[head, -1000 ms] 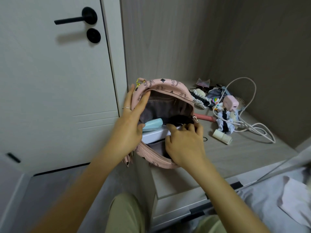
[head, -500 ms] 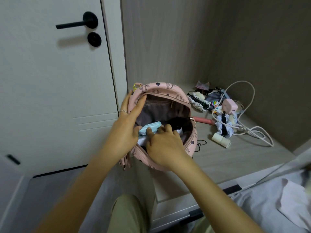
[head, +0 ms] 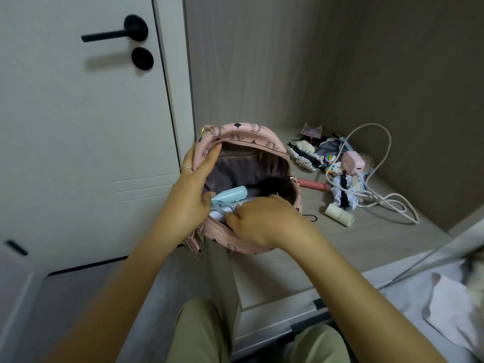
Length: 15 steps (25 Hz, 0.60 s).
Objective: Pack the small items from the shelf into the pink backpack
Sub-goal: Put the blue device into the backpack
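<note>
The pink backpack (head: 251, 132) stood open on the shelf (head: 340, 247), the left hand (head: 191, 200) gripping its left rim, the right hand (head: 264, 221) curled inside its mouth beside a pale-blue case (head: 230, 196), grip unclear, with a pink charger (head: 352, 163) and white tube (head: 339, 218) lying to its right.

Backpack (head: 251, 132) mouth half blocked; shelf (head: 340, 247) free beside it.
Left grip (head: 191, 203) and right grip (head: 264, 221) fill the backpack's near opening; right of it bare shelf, then tube (head: 339, 218) and cable (head: 369, 199) clutter.

Both arms extended, left hand (head: 192, 197) gripping, right hand (head: 264, 222) fingers curled
</note>
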Each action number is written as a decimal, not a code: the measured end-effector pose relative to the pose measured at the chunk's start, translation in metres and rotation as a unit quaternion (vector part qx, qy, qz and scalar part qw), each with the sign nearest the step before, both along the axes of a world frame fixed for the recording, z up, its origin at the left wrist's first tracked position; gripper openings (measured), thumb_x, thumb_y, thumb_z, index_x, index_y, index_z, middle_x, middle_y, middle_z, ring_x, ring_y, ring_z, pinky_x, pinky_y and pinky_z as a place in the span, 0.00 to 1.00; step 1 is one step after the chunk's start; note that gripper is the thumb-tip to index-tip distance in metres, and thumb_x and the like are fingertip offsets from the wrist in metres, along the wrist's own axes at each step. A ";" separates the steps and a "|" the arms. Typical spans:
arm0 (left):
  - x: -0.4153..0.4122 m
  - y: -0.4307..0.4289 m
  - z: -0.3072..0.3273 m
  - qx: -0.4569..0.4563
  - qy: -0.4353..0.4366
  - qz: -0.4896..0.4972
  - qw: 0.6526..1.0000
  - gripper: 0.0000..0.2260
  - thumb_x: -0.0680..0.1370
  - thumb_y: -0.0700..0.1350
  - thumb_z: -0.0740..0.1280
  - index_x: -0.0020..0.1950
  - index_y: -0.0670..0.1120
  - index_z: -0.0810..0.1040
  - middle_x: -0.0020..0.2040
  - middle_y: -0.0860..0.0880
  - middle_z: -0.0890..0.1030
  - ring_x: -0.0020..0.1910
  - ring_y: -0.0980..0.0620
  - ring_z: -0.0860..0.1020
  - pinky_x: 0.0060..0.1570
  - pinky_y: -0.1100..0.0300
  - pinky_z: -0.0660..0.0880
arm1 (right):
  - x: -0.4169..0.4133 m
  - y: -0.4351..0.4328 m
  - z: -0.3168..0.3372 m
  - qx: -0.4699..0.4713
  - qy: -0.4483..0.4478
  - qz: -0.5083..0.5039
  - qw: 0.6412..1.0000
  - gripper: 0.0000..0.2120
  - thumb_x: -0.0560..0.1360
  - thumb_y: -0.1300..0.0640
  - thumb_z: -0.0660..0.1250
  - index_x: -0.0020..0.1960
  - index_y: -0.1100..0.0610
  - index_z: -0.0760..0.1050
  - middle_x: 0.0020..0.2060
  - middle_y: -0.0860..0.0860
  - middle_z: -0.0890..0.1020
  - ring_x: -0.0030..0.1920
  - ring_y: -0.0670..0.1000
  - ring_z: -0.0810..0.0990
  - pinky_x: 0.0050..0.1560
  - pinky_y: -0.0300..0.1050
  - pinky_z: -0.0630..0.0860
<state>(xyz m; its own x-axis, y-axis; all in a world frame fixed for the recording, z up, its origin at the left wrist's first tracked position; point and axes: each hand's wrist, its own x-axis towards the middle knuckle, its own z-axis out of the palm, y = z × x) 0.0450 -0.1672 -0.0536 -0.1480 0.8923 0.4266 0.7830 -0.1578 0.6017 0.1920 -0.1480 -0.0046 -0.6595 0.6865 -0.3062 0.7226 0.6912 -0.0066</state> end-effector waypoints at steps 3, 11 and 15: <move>-0.001 0.000 -0.002 0.014 0.004 -0.006 1.000 0.47 0.68 0.27 0.67 0.70 0.66 0.48 0.77 0.54 0.48 0.64 0.69 0.57 0.49 0.79 0.63 | -0.008 -0.006 0.004 0.029 -0.040 -0.002 0.999 0.18 0.82 0.52 0.48 0.65 0.57 0.69 0.65 0.55 0.74 0.63 0.57 0.71 0.60 0.50 0.63; 0.010 -0.009 0.000 -0.020 -0.020 -0.015 0.999 0.50 0.67 0.38 0.76 0.70 0.65 0.43 0.76 0.51 0.45 0.71 0.45 0.62 0.61 0.61 0.65 | 0.013 -0.004 -0.005 -0.063 0.122 -0.030 0.990 0.17 0.82 0.51 0.51 0.63 0.54 0.74 0.62 0.56 0.77 0.61 0.58 0.73 0.57 0.49 0.69; 0.018 -0.012 0.002 -0.057 0.047 0.009 0.997 0.57 0.62 0.43 0.79 0.73 0.63 0.39 0.75 0.53 0.39 0.70 0.44 0.64 0.59 0.56 0.71 | 0.054 -0.010 -0.021 0.024 0.239 0.000 0.971 0.14 0.76 0.44 0.59 0.56 0.48 0.77 0.52 0.49 0.82 0.55 0.53 0.77 0.55 0.45 0.67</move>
<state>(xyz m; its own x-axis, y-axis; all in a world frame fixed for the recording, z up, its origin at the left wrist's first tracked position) 0.0631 -0.1787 -0.0516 -0.1293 0.9333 0.3350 0.8384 -0.0775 0.5396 0.2460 -0.1575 -0.0253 -0.7179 0.6928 0.0677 0.6451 0.6987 -0.3092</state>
